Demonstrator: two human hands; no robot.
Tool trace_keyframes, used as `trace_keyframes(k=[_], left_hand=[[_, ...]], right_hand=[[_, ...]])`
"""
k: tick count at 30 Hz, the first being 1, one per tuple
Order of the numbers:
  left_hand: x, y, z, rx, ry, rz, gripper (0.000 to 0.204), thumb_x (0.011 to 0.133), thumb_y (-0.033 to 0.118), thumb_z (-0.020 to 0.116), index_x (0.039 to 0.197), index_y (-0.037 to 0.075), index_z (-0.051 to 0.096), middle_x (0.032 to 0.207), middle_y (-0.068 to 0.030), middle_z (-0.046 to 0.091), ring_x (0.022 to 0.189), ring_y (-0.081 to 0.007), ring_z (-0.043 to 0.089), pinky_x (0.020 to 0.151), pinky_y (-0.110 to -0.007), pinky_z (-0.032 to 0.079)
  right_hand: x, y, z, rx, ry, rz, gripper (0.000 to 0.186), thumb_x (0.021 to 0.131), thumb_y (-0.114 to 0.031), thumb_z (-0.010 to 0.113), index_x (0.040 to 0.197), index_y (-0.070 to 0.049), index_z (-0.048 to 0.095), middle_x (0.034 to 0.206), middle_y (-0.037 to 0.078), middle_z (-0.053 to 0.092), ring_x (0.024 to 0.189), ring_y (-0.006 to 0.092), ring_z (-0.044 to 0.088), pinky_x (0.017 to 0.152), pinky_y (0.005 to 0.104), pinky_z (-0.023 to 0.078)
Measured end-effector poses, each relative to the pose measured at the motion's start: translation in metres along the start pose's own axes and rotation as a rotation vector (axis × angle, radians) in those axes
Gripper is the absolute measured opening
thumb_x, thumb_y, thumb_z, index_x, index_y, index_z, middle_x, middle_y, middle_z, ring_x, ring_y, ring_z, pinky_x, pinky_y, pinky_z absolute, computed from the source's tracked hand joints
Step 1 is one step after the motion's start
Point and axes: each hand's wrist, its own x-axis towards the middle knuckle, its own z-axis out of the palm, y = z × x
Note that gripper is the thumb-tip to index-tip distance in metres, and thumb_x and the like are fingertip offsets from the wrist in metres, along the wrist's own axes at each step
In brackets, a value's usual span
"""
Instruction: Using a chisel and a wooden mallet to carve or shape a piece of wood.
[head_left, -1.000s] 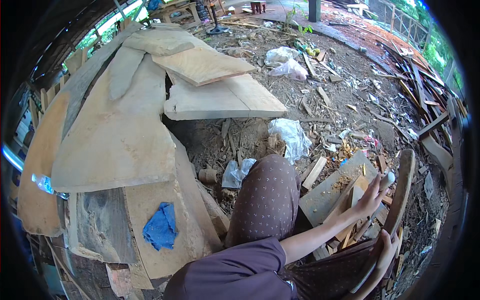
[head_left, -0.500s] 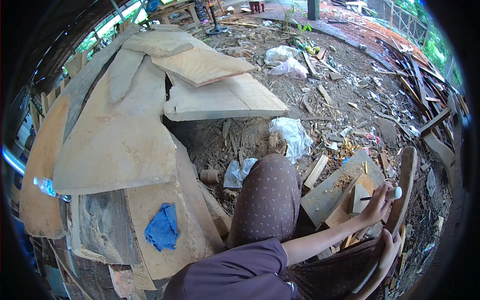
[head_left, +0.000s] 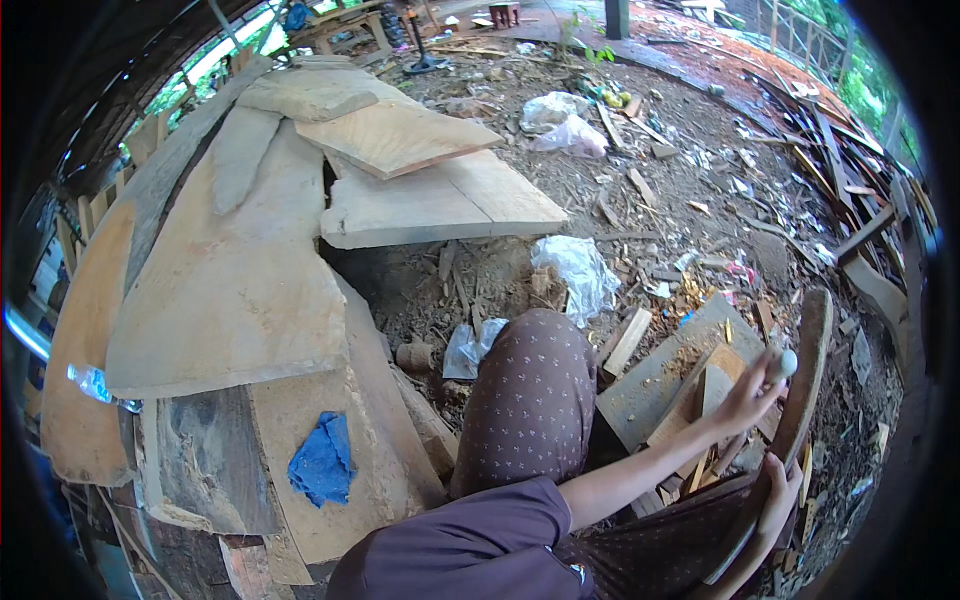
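Head view, wide and rounded at the rim: a bent knee [head_left: 530, 410] in brown patterned cloth and a dark sleeve [head_left: 450, 545] sit over littered ground [head_left: 480, 280]. Out between three and four o'clock is a long, curved wooden piece [head_left: 806, 380], tilted, its upper end at three and its lower end running down toward five.

The hands are apart and each is occupied. The left hand [head_left: 750, 402], between three and four o'clock, is wrapped around a tool [head_left: 787, 363] with a pale, rounded end; the rest of it is hidden, and I cannot tell whether it touches the wood. The right hand [head_left: 778, 492], at four o'clock, is clamped around the lower part of the curved wooden piece.

As a judgement, the work looks partway along: the piece already has its bowed outline, and the tool is close beside it. Any cuts or marks are too small to make out, so how much remains is unclear; with both hands engaged, it does not seem finished.

At four o'clock, nearer the centre, a flat board [head_left: 625, 412] bears wood crumbs [head_left: 680, 368], with offcuts [head_left: 718, 388] beside them. Large planks [head_left: 225, 300] spread from eight o'clock to twelve, untouched by the hands. A crumpled blue sheet [head_left: 322, 460] lies between seven and eight.
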Motion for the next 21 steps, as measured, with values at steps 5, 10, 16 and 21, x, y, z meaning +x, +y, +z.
trace_keyframes(k=[5,10,16,21], left_hand=[[0.016,0.017,-0.033,-0.194,-0.035,-0.129,0.031,0.092,0.025,0.064,0.115,0.009,0.053,0.093,0.0021,0.056,0.079,-0.0092,0.054,0.072,-0.027,0.048],[0.032,0.014,-0.066,-0.135,-0.049,-0.144,0.025,0.091,0.024,0.064,0.107,0.007,0.054,0.087,0.0014,0.055,0.077,-0.0074,0.054,0.068,-0.025,0.047],[0.032,0.016,-0.065,-0.006,-0.105,-0.108,0.012,0.094,0.019,0.06,0.097,0.009,0.053,0.079,-0.0011,0.058,0.074,-0.009,0.056,0.069,-0.025,0.047],[0.028,0.008,-0.063,0.053,-0.109,-0.08,0.009,0.093,0.015,0.06,0.095,0.01,0.053,0.077,0.0012,0.056,0.069,-0.0063,0.052,0.063,-0.02,0.043]], right_hand=[[-0.005,-0.016,0.006,-0.004,-0.011,0.105,0.016,0.086,-0.02,0.064,0.085,-0.006,0.056,0.059,-0.003,0.048,0.042,0.0069,0.045,0.038,0.0227,0.036],[-0.013,-0.036,0.013,-0.041,0.045,0.15,0.02,0.085,-0.02,0.065,0.085,-0.002,0.056,0.06,0.001,0.053,0.045,0.0105,0.053,0.04,0.0247,0.042],[-0.019,-0.025,-0.001,0.065,0.035,0.141,0.025,0.084,-0.022,0.067,0.088,0.001,0.057,0.061,0.004,0.057,0.046,0.0112,0.055,0.042,0.0241,0.042],[-0.019,-0.027,-0.002,0.109,0.036,0.17,0.027,0.084,-0.021,0.068,0.089,0.002,0.055,0.061,0.005,0.056,0.045,0.012,0.055,0.042,0.0252,0.042]])
